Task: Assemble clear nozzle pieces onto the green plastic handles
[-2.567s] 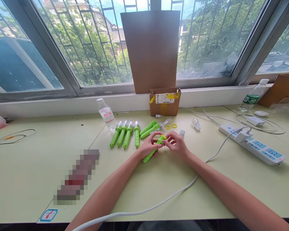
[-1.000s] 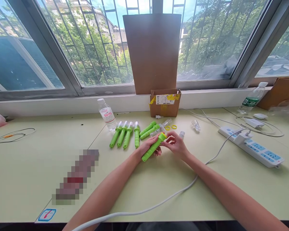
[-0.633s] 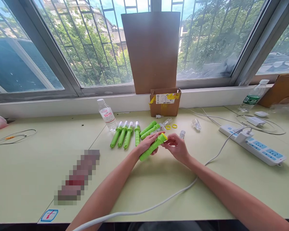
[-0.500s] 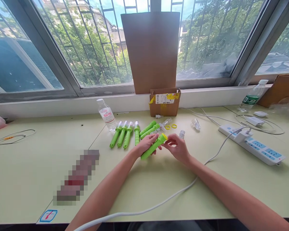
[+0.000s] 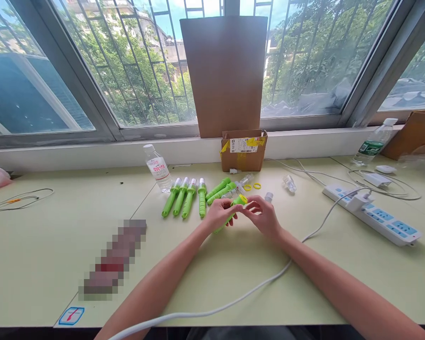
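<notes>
My left hand (image 5: 221, 215) is wrapped round a green flashlight-shaped tube (image 5: 238, 200), whose flared end points up and right. A yellow ring (image 5: 244, 198) sits at that end. The fingers of my right hand (image 5: 264, 217) pinch at the ring's edge, close to my left fingertips. Most of the tube's lower body is hidden behind my left hand. Behind the hands lie two loose green tubes (image 5: 219, 190), two more yellow rings (image 5: 257, 186) and clear plastic heads (image 5: 247, 179). Left of them, several green tubes with clear tops (image 5: 186, 200) lie in a row.
A water bottle (image 5: 158, 169) and a small cardboard box (image 5: 243, 158) stand at the back. Farther right are a clear plastic piece (image 5: 289, 184) and a power strip (image 5: 378, 215). A white cable (image 5: 230, 302) crosses the table in front, under my right forearm.
My right fingers have come up against the yellow ring on the tube's flared end. My left hand has turned over the tube and now covers more of it.
</notes>
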The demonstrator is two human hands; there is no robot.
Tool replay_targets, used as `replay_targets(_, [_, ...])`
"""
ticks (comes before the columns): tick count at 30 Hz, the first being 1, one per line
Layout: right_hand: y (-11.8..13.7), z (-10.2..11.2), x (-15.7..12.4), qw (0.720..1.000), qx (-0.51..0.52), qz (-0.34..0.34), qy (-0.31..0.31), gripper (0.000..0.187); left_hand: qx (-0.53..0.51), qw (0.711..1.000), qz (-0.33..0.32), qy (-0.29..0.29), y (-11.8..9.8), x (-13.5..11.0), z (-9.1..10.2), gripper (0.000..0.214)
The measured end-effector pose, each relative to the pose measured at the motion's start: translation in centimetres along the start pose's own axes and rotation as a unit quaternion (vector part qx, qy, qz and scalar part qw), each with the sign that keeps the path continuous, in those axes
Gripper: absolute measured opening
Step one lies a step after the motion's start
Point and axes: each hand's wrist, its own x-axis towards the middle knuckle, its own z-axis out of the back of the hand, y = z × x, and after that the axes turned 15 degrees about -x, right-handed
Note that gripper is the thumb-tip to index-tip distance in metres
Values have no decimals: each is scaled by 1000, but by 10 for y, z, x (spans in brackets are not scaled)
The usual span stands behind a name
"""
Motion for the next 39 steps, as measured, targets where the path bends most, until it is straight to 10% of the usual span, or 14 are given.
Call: replay_targets(39, [7,-3,2,990,127,-55,25,45,-274,918,245,151,7,0,-2,60])
